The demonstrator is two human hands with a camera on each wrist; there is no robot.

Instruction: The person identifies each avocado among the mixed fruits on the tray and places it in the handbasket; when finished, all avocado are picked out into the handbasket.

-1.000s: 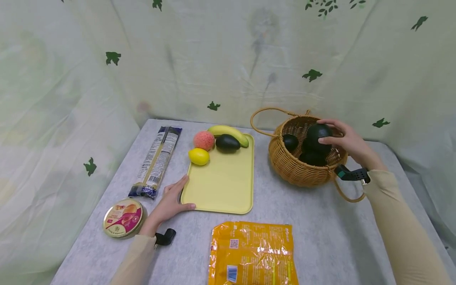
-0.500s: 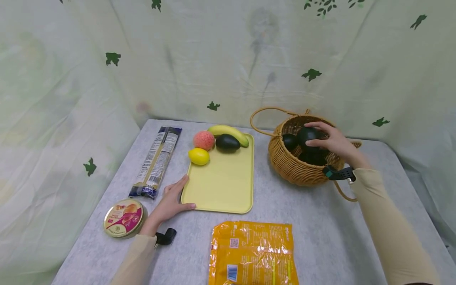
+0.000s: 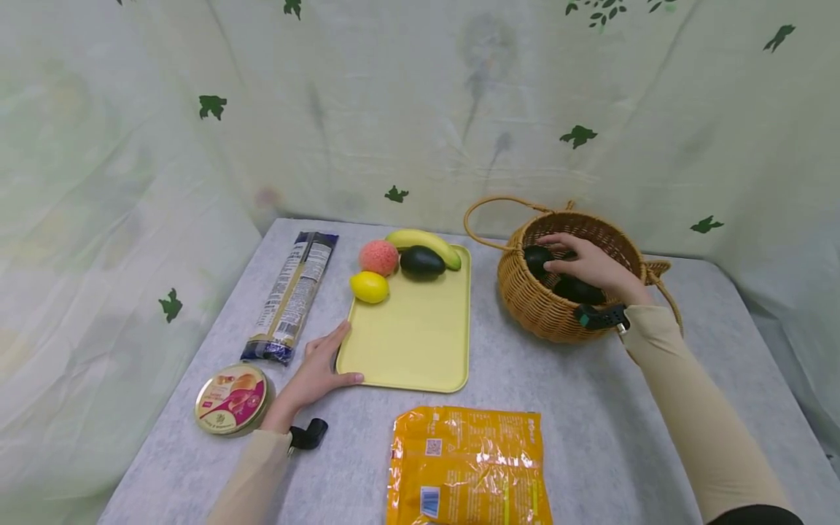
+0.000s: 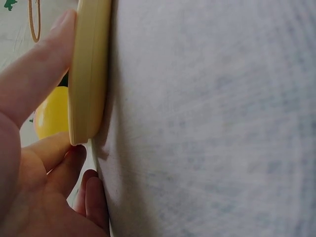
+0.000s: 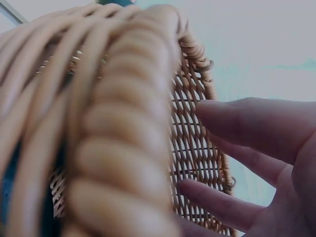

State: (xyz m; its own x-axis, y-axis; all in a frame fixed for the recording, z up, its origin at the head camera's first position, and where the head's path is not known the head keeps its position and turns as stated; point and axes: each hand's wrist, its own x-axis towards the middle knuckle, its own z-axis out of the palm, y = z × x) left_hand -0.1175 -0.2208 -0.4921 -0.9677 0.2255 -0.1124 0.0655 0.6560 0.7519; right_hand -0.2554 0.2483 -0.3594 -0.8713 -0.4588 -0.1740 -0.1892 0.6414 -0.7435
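My right hand point(image 3: 587, 266) reaches into the wicker basket point(image 3: 547, 321), its fingers spread just above dark, avocado-like fruits. One dark fruit point(image 3: 537, 260) lies by the basket's left wall, another point(image 3: 579, 290) under the hand; a third dark patch shows between thumb and fingers. The right wrist view shows the fingers point(image 5: 222, 202) apart, with nothing visible between them. My left hand point(image 3: 316, 373) touches the near left corner of the yellow tray point(image 3: 407, 343), thumb at the front edge, fingers along the left side. Its thumb and a fingertip meet the rim point(image 4: 89, 74) in the left wrist view.
At the tray's far end lie a banana point(image 3: 426, 239), a dark avocado point(image 3: 422, 262), a pink peach-like fruit point(image 3: 378, 257) and a lemon point(image 3: 370, 287). A long packet point(image 3: 292, 295) and a round tin point(image 3: 232, 399) lie left. An orange bag point(image 3: 469, 467) lies in front.
My right hand has moved left and down into the basket, lowering the dark round fruit it held; its fingers now look looser. The left hand and the tray have stayed put.
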